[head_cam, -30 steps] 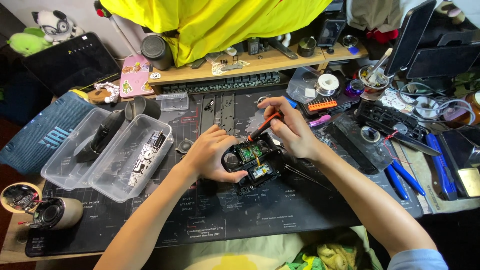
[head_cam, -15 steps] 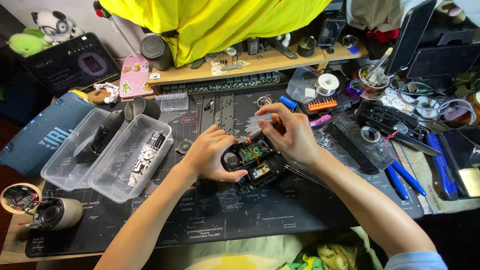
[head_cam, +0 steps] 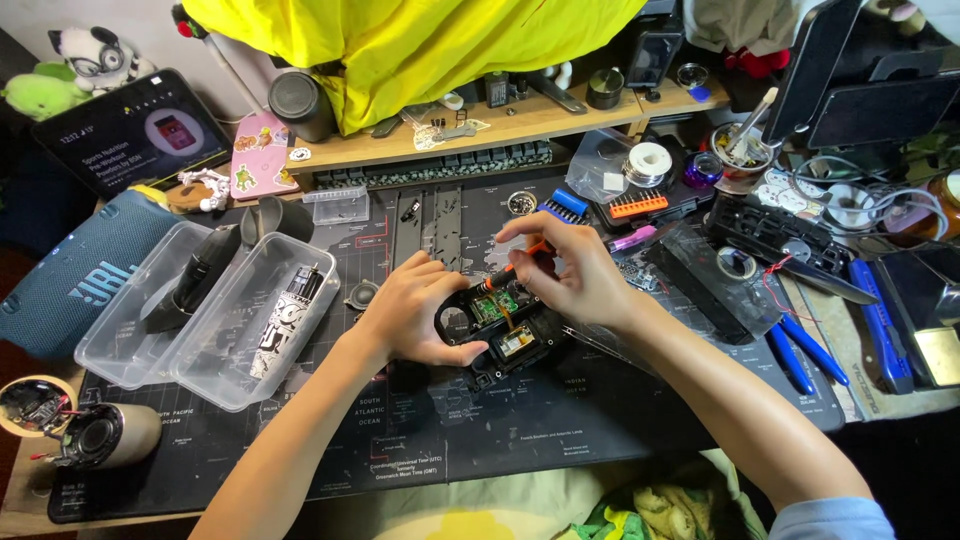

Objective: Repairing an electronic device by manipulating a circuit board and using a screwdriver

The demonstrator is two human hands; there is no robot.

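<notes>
A small black opened device (head_cam: 505,338) with a green circuit board showing lies on the dark desk mat (head_cam: 400,440). My left hand (head_cam: 415,310) grips its left side and holds it steady. My right hand (head_cam: 570,275) holds an orange-handled screwdriver (head_cam: 510,268), its tip down on the circuit board.
Two clear plastic boxes (head_cam: 215,310) with parts sit at the left, beside a blue cylindrical speaker (head_cam: 70,280). A small speaker part (head_cam: 95,435) lies at the lower left. An orange bit set (head_cam: 640,203), blue pliers (head_cam: 800,350) and a knife (head_cam: 885,320) lie at the right. A tablet (head_cam: 130,135) stands behind.
My right hand has turned the screwdriver and shifted slightly over the board. The tablet screen, dark a second ago, is lit. My left hand has stayed on the device.
</notes>
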